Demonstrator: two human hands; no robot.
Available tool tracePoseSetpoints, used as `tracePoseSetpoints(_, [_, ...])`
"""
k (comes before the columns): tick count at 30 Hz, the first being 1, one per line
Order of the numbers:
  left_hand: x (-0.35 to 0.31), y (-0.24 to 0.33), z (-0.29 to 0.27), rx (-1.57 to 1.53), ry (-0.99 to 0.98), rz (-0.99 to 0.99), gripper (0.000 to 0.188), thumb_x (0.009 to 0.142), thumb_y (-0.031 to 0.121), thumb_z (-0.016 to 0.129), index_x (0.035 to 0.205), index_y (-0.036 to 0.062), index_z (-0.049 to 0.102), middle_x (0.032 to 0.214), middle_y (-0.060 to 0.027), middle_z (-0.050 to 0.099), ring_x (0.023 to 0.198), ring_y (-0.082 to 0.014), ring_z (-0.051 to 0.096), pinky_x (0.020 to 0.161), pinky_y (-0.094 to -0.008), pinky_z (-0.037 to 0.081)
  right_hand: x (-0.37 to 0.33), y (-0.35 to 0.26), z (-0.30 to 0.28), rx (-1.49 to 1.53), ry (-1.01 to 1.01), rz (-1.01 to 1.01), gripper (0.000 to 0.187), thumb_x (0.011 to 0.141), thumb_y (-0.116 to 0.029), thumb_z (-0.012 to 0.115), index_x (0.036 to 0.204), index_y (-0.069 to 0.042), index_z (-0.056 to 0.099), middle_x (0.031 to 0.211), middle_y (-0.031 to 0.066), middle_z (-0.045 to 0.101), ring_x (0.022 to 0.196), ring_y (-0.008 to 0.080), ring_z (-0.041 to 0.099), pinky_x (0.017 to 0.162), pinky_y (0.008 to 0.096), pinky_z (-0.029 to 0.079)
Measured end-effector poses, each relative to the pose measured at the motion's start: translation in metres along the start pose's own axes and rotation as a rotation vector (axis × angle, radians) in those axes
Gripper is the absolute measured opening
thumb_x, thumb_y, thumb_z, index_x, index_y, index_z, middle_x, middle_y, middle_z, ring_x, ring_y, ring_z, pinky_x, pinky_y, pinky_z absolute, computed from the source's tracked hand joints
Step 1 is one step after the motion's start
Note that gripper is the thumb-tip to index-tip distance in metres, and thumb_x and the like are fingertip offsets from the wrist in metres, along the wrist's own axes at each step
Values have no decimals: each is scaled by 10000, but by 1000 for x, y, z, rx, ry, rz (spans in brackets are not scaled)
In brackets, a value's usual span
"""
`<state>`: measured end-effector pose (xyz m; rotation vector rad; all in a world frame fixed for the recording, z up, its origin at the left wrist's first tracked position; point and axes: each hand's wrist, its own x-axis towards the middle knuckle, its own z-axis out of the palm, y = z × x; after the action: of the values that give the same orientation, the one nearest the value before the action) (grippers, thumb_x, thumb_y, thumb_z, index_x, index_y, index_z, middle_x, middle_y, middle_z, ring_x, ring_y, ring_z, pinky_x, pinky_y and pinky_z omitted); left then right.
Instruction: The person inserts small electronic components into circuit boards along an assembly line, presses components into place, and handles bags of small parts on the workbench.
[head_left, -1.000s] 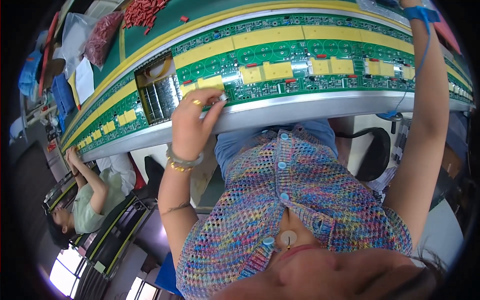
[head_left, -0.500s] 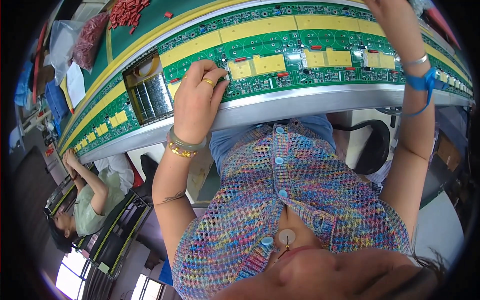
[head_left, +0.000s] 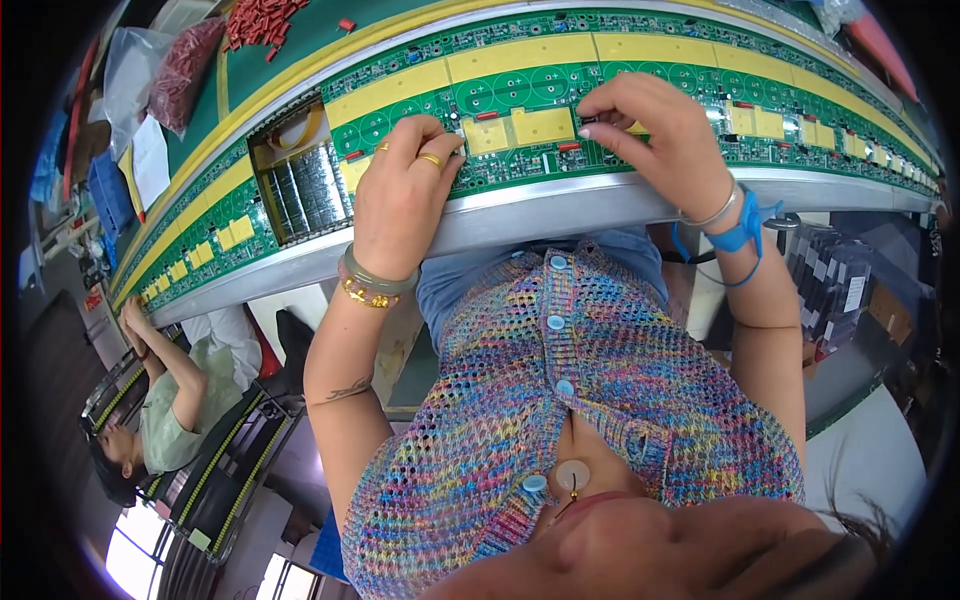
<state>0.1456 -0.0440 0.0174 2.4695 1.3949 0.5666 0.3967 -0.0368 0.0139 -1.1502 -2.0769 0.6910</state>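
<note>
A long row of green circuit boards (head_left: pixel 515 97) with yellow pads (head_left: pixel 543 126) and small parts runs across the bench in front of me. My left hand (head_left: pixel 402 195) rests on a board left of the middle, its fingers pinched together at the board's surface; whatever they hold is hidden. Over the board to the right, my right hand (head_left: pixel 665 140) has thumb and forefinger brought close together around a tiny dark piece too small to name. Between the hands, a red rectangular component (head_left: pixel 487 116) and another red component (head_left: pixel 569 147) sit on the board.
Loose red components (head_left: pixel 262 22) lie heaped on the green bench at the far left, beside a clear bag of red parts (head_left: pixel 185 75). Left of my left hand is a rail section without a board (head_left: pixel 300 185). A metal edge (head_left: pixel 560 212) runs nearest me. Another person (head_left: pixel 185 390) works further left.
My right hand has come in from the far right to the board near the middle, its fingers now at the surface. My left hand has stayed nearly in place.
</note>
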Motion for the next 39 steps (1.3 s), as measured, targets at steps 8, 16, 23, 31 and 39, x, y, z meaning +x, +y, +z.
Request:
tracePoseSetpoints(8, [-10, -2, 3, -24, -9, 36, 267, 690, 79, 697, 948, 58, 631, 958, -55, 569, 830, -234, 573, 686, -324, 486, -10, -10, 20, 286, 15, 235, 171, 793, -63, 619, 962, -41, 620, 807, 80, 616, 677, 174, 609, 601, 274, 475])
tracePoseSetpoints(16, [-60, -16, -16, 1, 291, 28, 354, 665, 72, 725, 1011, 90, 653, 1027, -72, 605, 982, -284, 549, 840, -382, 429, -1, -24, 20, 275, -39, 267, 131, 799, -101, 634, 911, -36, 616, 779, 86, 618, 679, 178, 613, 620, 276, 480])
tracePoseSetpoints(23, [-84, -23, 20, 151, 515, -17, 243, 719, 23, 621, 944, 97, 677, 1006, -63, 625, 1020, -279, 524, 861, -355, 424, 21, -33, 55, -65, -67, -34, 141, 731, -120, 659, 809, -60, 558, 844, 80, 553, 784, 274, 555, 671, 347, 462])
tracePoseSetpoints(31, [-83, -23, 21, 128, 497, -45, 239, 709, 16, 575, 909, 80, 690, 919, -44, 659, 936, -248, 575, 830, -321, 453, 30, -32, 72, -231, -123, -117, 150, 701, -115, 668, 783, -59, 555, 907, 79, 531, 830, 277, 530, 706, 364, 452])
tracePoseSetpoints(39, [-83, -27, 21, 164, 514, -32, 227, 701, 76, 589, 899, 106, 698, 915, -16, 652, 940, -225, 580, 786, -289, 484, 32, -35, 72, -234, -131, -125, 154, 694, -100, 676, 777, -60, 553, 879, 75, 528, 796, 276, 527, 684, 362, 450])
